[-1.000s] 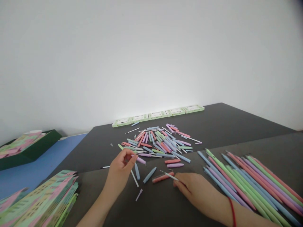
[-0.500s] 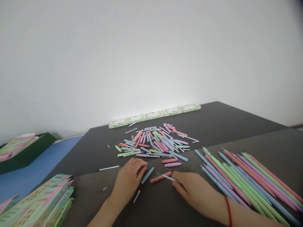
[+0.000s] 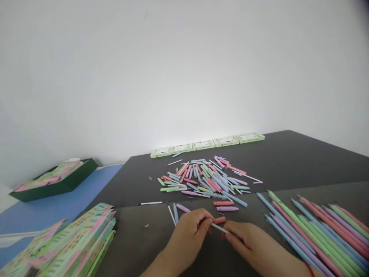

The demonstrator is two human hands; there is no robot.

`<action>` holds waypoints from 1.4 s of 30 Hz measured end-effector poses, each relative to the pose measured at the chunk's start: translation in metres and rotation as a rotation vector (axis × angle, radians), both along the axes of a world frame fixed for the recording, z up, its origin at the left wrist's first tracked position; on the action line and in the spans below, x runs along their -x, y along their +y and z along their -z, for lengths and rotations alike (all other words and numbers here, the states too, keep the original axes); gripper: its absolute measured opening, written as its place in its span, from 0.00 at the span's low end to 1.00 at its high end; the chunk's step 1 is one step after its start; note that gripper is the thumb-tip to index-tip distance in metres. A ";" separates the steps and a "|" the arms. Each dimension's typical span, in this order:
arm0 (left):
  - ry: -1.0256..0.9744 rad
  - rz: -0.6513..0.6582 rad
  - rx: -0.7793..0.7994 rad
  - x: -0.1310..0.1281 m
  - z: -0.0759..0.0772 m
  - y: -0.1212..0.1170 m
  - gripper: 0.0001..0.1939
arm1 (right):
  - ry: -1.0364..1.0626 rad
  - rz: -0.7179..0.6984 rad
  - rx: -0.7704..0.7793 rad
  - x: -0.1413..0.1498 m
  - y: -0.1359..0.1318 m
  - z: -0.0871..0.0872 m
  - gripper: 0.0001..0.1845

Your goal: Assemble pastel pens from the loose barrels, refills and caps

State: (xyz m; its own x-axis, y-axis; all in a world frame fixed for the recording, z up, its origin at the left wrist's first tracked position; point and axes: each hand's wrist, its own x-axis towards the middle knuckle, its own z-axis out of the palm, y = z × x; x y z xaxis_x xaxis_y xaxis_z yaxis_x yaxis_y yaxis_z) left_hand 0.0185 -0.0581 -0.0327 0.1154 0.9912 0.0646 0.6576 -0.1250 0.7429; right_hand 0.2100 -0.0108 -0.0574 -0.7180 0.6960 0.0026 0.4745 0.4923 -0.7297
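A thin white pen refill [image 3: 220, 228] runs between my two hands. My right hand [image 3: 249, 240] pinches its right end. The fingers of my left hand [image 3: 190, 234] are closed around its left end, hiding the tip. A red pen piece [image 3: 220, 220] lies just behind the refill, partly covered. Beside my left hand are a blue pen piece [image 3: 175, 212], a purple pen piece [image 3: 182, 208] and another white refill [image 3: 171, 214]. Farther back, a red piece [image 3: 223, 203] and a purple piece [image 3: 227, 209] lie side by side.
A heap of pastel pen parts and refills [image 3: 204, 177] spreads over the black table [image 3: 273, 161]. Long pastel pens [image 3: 314, 231] lie at right. Printed packets [image 3: 72, 242] are stacked at left, near a green box [image 3: 66, 182]. Flat boxes [image 3: 203, 145] line the wall.
My left hand has moved right to the refill's tip and closed on it. A white refill and a purple piece now lie beside the blue piece. The view has shifted left.
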 end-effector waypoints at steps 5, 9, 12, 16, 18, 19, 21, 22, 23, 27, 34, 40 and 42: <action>-0.222 0.025 0.025 -0.012 0.000 -0.009 0.11 | 0.117 -0.076 0.036 0.000 -0.005 0.005 0.16; -0.390 0.034 0.090 -0.002 -0.004 -0.006 0.09 | 0.083 -0.095 0.034 0.001 -0.009 0.005 0.13; -0.461 -0.109 0.088 0.020 -0.009 0.007 0.15 | 0.024 -0.097 0.051 0.001 -0.009 0.001 0.17; -0.419 -0.211 0.114 0.042 -0.013 0.019 0.13 | -0.017 -0.072 0.071 0.002 -0.007 -0.003 0.17; -0.357 -0.118 0.188 0.039 -0.012 0.017 0.13 | -0.020 -0.047 0.077 0.004 -0.007 -0.003 0.16; -0.328 -0.069 0.229 0.034 -0.010 0.014 0.13 | -0.005 -0.039 0.078 0.005 -0.007 -0.003 0.14; -0.335 -0.025 0.281 0.022 -0.006 0.007 0.10 | 0.051 -0.029 0.069 0.006 -0.008 -0.002 0.09; -0.348 -0.030 0.279 0.016 -0.004 0.004 0.09 | 0.075 -0.023 0.059 0.006 -0.008 -0.002 0.10; -0.367 -0.043 0.266 0.011 -0.002 0.001 0.08 | 0.092 -0.019 0.047 0.006 -0.009 -0.003 0.14; -0.429 -0.090 0.123 0.000 -0.003 -0.010 0.08 | 0.160 -0.065 -0.025 0.001 -0.012 -0.008 0.34; -0.301 -0.112 -0.155 -0.004 -0.030 -0.028 0.03 | 0.404 -0.218 -0.128 -0.008 -0.012 -0.010 0.43; -0.187 -0.077 -0.282 0.004 -0.040 -0.031 0.03 | 0.480 -0.172 -0.057 -0.004 -0.012 -0.005 0.38; -0.198 -0.032 -0.338 0.007 -0.044 -0.031 0.03 | 0.500 -0.164 -0.064 -0.004 -0.012 -0.005 0.37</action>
